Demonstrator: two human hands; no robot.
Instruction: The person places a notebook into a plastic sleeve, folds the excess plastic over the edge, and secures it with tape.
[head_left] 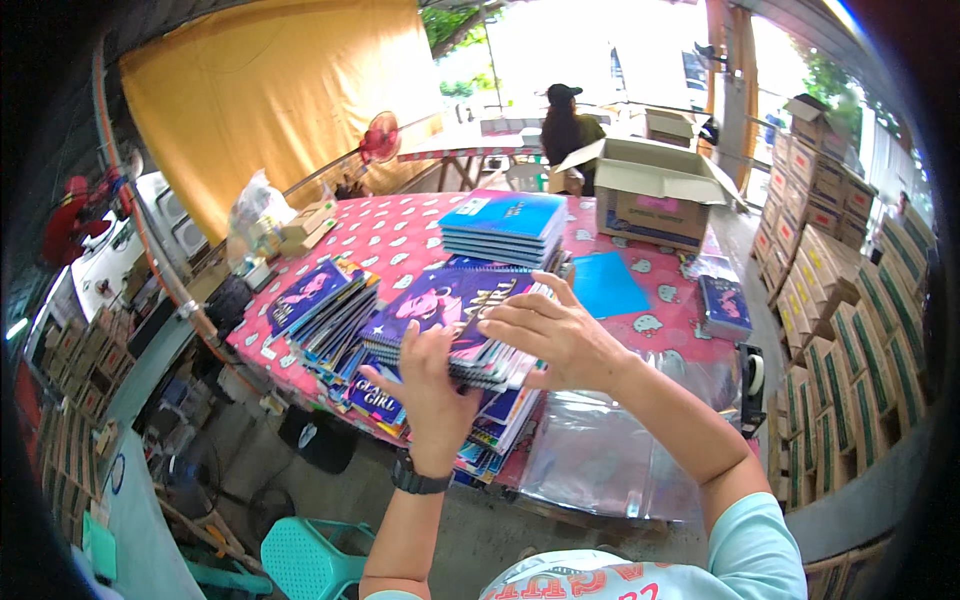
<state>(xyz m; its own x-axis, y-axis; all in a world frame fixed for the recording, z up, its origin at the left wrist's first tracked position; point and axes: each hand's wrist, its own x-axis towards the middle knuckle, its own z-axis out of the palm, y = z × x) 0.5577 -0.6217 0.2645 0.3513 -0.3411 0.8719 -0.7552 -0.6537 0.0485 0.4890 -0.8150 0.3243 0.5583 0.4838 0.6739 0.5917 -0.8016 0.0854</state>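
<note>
A stack of purple spiral notebooks (430, 305) with an illustrated cover lies in front of me, tilted, between both hands. My left hand (432, 385) grips its near edge, fingers bent up against the side. Across the right part of the stack lies my right hand (560, 335), fingers curled over the top cover and thumb at the near edge. More notebooks (500, 415) lie beneath, partly hidden by my hands. Left of them leans a fanned pile of notebooks (330, 305). Behind stands a neat stack of blue spiral notebooks (502, 228).
A pink patterned cloth (400, 220) covers the table. Clear plastic sheets (610, 440) lie at the near right, a tape dispenser (752, 390) beside them. An open carton (655, 205) stands at the back. A person (568, 140) is beyond it. A green stool (312, 555) stands near left.
</note>
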